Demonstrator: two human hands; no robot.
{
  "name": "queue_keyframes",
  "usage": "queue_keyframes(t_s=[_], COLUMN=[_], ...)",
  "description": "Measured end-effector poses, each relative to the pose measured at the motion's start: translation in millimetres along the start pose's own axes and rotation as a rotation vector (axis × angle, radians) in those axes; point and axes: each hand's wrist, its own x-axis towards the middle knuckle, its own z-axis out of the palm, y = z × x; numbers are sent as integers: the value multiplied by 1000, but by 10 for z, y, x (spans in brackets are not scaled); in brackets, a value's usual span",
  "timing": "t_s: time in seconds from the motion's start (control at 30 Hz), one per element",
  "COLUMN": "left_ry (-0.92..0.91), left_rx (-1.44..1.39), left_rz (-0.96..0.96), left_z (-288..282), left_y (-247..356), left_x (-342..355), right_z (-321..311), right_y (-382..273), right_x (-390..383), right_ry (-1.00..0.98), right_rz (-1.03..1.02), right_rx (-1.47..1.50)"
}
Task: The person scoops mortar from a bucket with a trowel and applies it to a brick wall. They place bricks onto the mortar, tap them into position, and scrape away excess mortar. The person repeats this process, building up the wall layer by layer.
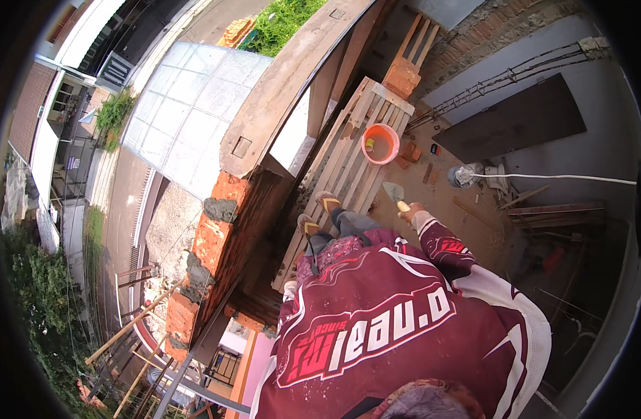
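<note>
My right hand (412,212) is closed around the light handle of a pointed trowel (394,191), held out over the floor at the right of the planks. Its grey blade looks bare, pointing up and left in the picture. The end of my left sleeve (288,295) shows low beside the wall; that hand's fingers cannot be made out. An orange bucket (394,134) stands on the plank platform (345,157) beyond the trowel, with a small yellow-green thing inside. Left of me runs a brick wall (226,187), with grey mortar (219,209) in patches along its top.
My shoes (328,202) rest on the planks. Bricks (403,77) stand at the far end, more beside the bucket. At right are a dark panel (519,119), a white hose or cable (565,178) and tied steel rods (505,80). Beyond the wall, the ground drops to a street.
</note>
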Motion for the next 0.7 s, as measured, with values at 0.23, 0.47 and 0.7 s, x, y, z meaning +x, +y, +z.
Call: queue_keyframes(t_s=[0.23, 0.47, 0.7], left_ry=[-161, -296, -328], left_rx=[-451, -277, 3], left_rz=[-148, -104, -72], left_z=[-658, -914, -545], left_y=[921, 1688, 2037], left_x=[544, 784, 905], right_z=[553, 1111, 1507], right_y=[749, 1400, 1407], right_x=[-60, -414, -757], right_ry=[186, 236, 26], right_rz=[185, 211, 403], right_rx=[37, 31, 75])
